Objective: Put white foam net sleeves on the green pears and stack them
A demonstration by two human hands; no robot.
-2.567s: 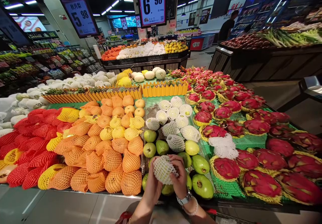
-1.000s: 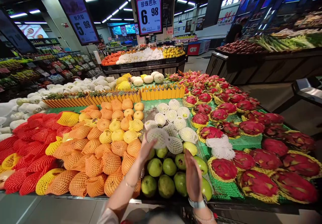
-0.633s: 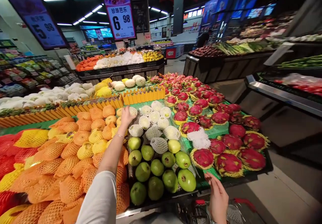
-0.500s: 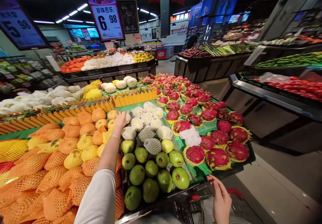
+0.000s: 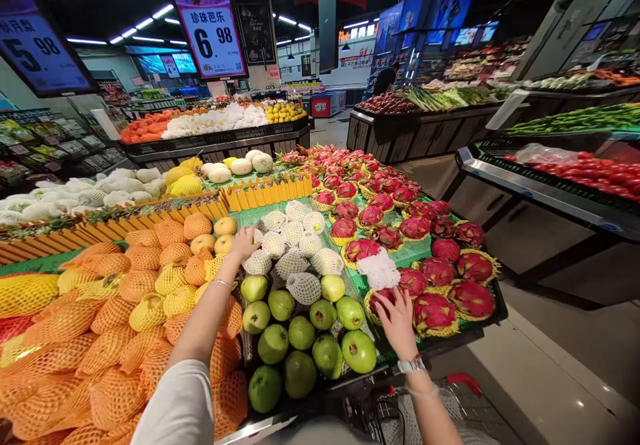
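My left hand (image 5: 244, 244) reaches to the far left edge of the guava section, its fingers spread over the side of a white net-wrapped guava (image 5: 257, 236); whether it grips the fruit cannot be made out. More white-netted guavas (image 5: 292, 233) lie beside it, with bare green guavas (image 5: 301, 334) nearer to me. On the other side, my right hand (image 5: 399, 322) is open, fingers spread over a red dragon fruit (image 5: 384, 300) in a yellow net, which the hand partly hides. A crumpled white foam net (image 5: 379, 270) lies just beyond those fingertips.
Orange-netted fruit (image 5: 120, 338) fills the left side, near my left arm. A yellow picket divider (image 5: 270, 193) stands behind the guavas. Below the display's front edge is a shopping cart with a red handle (image 5: 465, 382). A tomato stand (image 5: 585, 172) is at right.
My right hand has moved up and left from the display's front edge onto the dragon fruit. My left hand has shifted slightly, staying by the netted guavas.
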